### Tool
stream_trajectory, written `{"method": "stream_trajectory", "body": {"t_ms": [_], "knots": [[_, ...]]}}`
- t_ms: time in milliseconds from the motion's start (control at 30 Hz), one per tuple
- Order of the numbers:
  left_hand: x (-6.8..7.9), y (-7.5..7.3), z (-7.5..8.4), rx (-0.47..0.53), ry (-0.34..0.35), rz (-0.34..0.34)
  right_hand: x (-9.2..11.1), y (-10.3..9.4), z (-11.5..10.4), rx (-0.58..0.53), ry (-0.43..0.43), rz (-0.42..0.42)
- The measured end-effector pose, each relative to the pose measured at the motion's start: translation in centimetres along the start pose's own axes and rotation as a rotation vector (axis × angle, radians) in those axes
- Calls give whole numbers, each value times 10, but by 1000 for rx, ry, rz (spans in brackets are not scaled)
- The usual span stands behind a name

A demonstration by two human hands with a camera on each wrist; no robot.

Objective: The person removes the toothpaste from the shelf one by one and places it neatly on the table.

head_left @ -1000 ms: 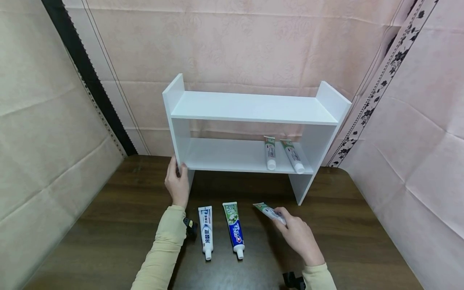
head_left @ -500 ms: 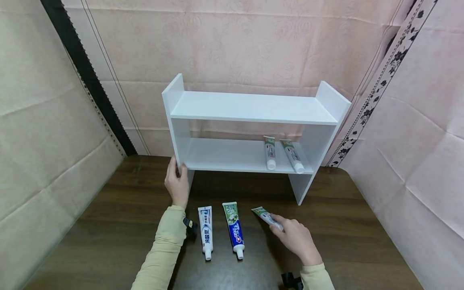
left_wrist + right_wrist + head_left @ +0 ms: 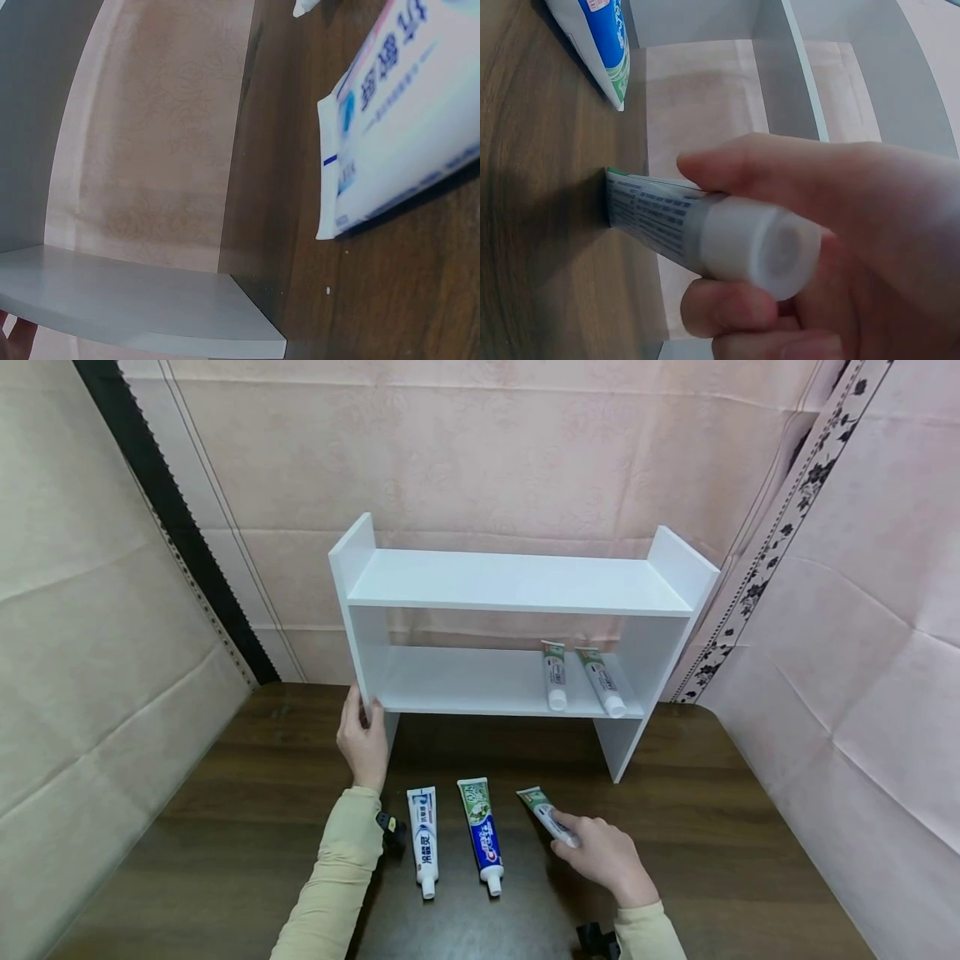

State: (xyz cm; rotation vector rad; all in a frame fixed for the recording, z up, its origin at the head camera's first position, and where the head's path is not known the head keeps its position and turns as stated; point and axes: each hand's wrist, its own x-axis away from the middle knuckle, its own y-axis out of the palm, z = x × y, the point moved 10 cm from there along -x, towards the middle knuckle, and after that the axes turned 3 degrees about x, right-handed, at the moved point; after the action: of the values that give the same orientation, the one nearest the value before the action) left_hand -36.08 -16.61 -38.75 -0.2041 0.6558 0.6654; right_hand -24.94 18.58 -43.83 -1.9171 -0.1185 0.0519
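Observation:
My left hand (image 3: pixel 363 743) grips the lower left side panel of a white two-tier shelf (image 3: pixel 487 581), thumb and fingers on either side of the board. In the left wrist view just a bit of the fingers (image 3: pixel 21 339) shows by the panel (image 3: pixel 135 300). My right hand (image 3: pixel 606 858) pinches a green-and-white toothpaste tube (image 3: pixel 546 814) near its cap, the flat green end slanting toward the table. From the right wrist, the white cap (image 3: pixel 757 244) sits between thumb and fingers. Left of it lie a blue-and-green toothpaste tube (image 3: pixel 482 835) and a white toothpaste tube (image 3: pixel 424 839).
Two more toothpaste tubes, one upright-facing (image 3: pixel 555 677) and one slanted (image 3: pixel 600 681), lie on the lower board at its right end, caps forward. The shelf stands on a dark wooden table (image 3: pixel 720 843). Pale cloth (image 3: pixel 510 452) hangs behind and along both sides.
My right hand, holding the tube, has shifted slightly left and toward me. My left hand keeps its grip on the panel. The whole head view has drifted a little.

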Motion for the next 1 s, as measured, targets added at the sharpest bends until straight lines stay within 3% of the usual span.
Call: {"method": "stream_trajectory", "body": {"t_ms": [1000], "knots": [[0,1,-3,5,-15,-16,3,27,-3,-50,-25,-240]]}}
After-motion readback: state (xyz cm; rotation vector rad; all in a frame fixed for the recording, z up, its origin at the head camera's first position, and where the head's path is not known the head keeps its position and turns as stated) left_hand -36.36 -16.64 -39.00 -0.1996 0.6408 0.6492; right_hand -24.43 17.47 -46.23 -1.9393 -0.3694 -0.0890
